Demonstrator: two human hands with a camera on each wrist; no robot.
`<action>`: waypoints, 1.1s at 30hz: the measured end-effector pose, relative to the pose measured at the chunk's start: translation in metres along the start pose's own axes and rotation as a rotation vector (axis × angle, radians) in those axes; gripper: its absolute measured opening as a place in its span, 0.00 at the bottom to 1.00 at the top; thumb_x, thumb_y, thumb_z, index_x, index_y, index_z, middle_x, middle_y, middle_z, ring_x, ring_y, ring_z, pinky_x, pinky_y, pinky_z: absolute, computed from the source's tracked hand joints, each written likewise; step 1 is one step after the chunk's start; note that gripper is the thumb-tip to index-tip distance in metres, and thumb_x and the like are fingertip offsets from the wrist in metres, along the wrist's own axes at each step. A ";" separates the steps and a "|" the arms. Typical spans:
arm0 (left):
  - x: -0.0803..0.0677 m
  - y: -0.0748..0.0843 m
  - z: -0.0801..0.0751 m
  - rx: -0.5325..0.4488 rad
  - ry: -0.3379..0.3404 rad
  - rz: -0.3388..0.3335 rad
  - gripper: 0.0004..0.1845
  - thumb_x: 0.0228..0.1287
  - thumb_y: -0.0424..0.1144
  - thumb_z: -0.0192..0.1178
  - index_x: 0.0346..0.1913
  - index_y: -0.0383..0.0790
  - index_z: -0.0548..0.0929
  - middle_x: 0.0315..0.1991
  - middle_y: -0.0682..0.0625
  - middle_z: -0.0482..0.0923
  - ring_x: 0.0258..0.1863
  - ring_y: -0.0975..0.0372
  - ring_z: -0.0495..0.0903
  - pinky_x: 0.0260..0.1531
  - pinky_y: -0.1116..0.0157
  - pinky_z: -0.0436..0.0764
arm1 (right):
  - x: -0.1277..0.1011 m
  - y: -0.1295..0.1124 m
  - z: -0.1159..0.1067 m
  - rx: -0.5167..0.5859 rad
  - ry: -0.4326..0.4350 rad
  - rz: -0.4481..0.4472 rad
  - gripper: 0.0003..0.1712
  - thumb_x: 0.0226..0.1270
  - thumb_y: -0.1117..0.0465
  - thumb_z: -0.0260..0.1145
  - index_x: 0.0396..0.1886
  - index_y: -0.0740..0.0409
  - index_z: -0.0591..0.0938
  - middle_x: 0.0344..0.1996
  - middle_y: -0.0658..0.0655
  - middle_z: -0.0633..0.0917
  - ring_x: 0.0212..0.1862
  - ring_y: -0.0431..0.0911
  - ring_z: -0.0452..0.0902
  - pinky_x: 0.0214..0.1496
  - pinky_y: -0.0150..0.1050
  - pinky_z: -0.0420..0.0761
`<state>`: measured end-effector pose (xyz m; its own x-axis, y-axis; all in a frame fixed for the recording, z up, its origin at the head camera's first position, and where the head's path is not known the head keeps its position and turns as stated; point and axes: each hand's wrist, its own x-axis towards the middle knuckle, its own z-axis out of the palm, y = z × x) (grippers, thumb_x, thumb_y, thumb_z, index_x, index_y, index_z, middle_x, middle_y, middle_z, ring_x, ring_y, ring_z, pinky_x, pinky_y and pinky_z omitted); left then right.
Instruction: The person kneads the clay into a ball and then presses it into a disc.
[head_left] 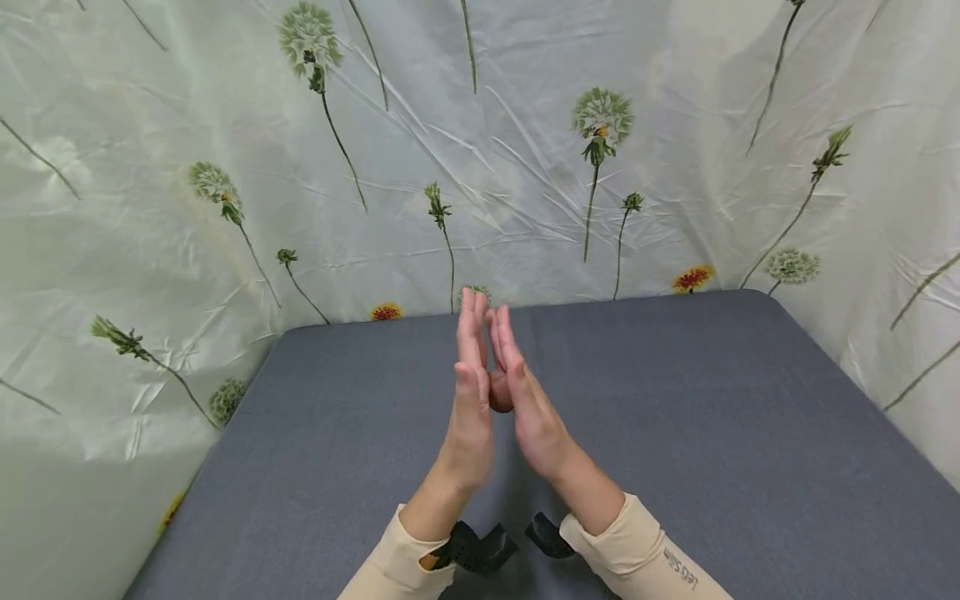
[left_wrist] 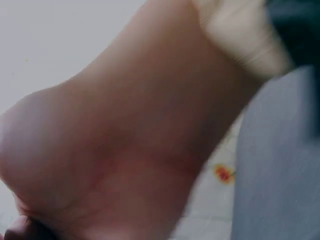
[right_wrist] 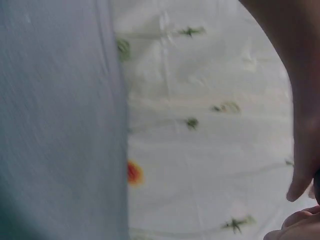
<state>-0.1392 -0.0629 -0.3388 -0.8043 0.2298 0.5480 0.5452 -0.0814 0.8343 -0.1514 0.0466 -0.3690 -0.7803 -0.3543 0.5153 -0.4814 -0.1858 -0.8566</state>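
Both hands flat, fingers straight and pointing to 12 o'clock, palms facing, neither curled round anything. Small brown round object (head_left: 501,392) sits between the palms: left hand (head_left: 471,412) at its 9 o'clock, right hand (head_left: 535,417) at its 3. Grey surface (head_left: 712,417) underneath. Beige sleeves (head_left: 630,542) at 7 and 5. Floral sheet (head_left: 517,125) at 12, past the surface edge.

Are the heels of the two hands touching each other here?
Apart. The head view shows it: below the round brown thing, the grey surface shows through between the heels of the left hand and right hand.
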 end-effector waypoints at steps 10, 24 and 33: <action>0.007 -0.023 -0.013 -0.157 0.072 -0.121 0.55 0.73 0.83 0.28 0.89 0.52 0.32 0.90 0.49 0.36 0.90 0.53 0.42 0.86 0.42 0.47 | -0.006 -0.014 0.018 -0.122 -0.013 -0.113 0.44 0.89 0.35 0.27 0.90 0.56 0.39 0.90 0.52 0.41 0.90 0.49 0.27 0.90 0.44 0.31; -0.002 0.005 -0.009 0.033 0.035 0.055 0.52 0.76 0.80 0.22 0.89 0.50 0.31 0.90 0.50 0.33 0.88 0.57 0.48 0.82 0.39 0.49 | 0.003 0.002 0.007 0.051 -0.033 0.004 0.49 0.87 0.30 0.24 0.88 0.60 0.32 0.90 0.59 0.40 0.90 0.56 0.34 0.80 0.21 0.51; 0.013 -0.017 -0.021 -0.119 0.093 -0.128 0.57 0.70 0.85 0.29 0.89 0.54 0.32 0.90 0.49 0.38 0.90 0.55 0.41 0.86 0.45 0.47 | -0.006 -0.008 0.022 -0.068 -0.022 -0.077 0.45 0.89 0.34 0.25 0.89 0.59 0.41 0.90 0.53 0.40 0.90 0.49 0.26 0.86 0.27 0.36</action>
<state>-0.1635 -0.0794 -0.3445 -0.8866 0.1558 0.4356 0.4098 -0.1725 0.8957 -0.1339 0.0299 -0.3665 -0.7312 -0.3612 0.5787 -0.5664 -0.1511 -0.8101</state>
